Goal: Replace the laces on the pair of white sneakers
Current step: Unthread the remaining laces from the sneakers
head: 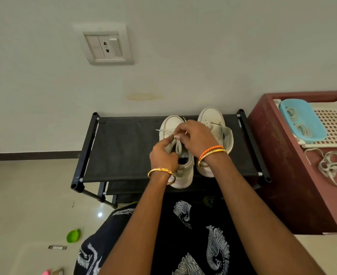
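1. Closest to the camera is the person's lap, dark cloth with a white peacock print, and both forearms reach out over it toward a low black shoe rack

2. The pair of white sneakers sits on the rack's top shelf, toes to the wall. The left sneaker is the one being worked on – the right sneaker stands just beside it with its tongue flopped open and, as far as I can see, no lace in it

3. Left hand is curled round the tongue and collar of the left sneaker, holding it up and open. Right hand has its fingertips pressed together over the eyelets, pinching what looks like the tip of the white lace. A couple of lace runs already cross near the toe

4. So my guess is it's mid-lacing on shoe one, lower eyelets done, upper ones to go. Next move needs the lace tip poked through the next eyelet and pulled snug – fiddly stuff, and the left hand has to keep that tongue steady

5. Off to the right there's a reddish cabinet with a loose lace lying on top, plus a blue basket with more laces in it – can't tell which are old or new
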`<state>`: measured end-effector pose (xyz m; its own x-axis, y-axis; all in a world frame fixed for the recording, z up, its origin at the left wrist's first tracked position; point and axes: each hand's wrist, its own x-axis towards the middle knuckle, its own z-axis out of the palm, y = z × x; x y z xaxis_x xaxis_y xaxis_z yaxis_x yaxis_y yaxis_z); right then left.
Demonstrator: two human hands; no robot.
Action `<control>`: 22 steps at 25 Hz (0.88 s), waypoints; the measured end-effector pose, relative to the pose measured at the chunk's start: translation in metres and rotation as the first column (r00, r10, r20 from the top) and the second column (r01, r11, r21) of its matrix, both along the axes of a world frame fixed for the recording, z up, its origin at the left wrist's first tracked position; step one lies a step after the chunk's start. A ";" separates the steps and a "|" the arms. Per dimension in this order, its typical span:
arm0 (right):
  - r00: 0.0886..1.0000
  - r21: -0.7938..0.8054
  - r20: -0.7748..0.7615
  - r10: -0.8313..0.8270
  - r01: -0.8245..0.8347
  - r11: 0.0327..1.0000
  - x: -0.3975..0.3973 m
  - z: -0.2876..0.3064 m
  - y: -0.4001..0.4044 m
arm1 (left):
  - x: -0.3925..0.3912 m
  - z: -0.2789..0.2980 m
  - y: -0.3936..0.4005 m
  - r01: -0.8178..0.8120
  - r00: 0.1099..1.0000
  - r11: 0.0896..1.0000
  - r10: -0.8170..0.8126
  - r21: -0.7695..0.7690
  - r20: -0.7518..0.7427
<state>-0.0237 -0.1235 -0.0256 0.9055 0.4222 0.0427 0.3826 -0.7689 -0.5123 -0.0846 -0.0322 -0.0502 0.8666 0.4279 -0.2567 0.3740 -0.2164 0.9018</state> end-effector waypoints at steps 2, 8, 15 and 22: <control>0.998 -0.012 -0.054 -0.041 0.041 0.999 0.007 0.002 -0.002 | 0.002 -0.001 0.001 0.015 1.000 1.000 -0.015 0.021 -0.005; 0.920 0.262 -0.374 -0.116 0.225 0.938 -0.001 0.018 0.002 | 0.002 0.003 -0.003 -0.044 0.999 0.998 0.044 0.038 0.003; 0.698 0.706 -0.693 0.179 0.606 0.367 -0.010 0.079 -0.011 | 0.003 0.002 -0.004 -0.082 0.996 0.996 0.083 0.040 -0.037; 0.691 0.659 -0.722 0.036 0.671 0.341 0.001 0.056 -0.014 | 0.009 0.012 0.007 0.008 0.999 1.000 -0.007 -0.020 0.038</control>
<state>-0.0228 -0.1371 0.0302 0.9205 0.1360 -0.3662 -0.3890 0.2331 -0.8913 -0.0754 -0.0254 -0.0384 0.8793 0.4161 -0.2319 0.3375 -0.2006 0.9197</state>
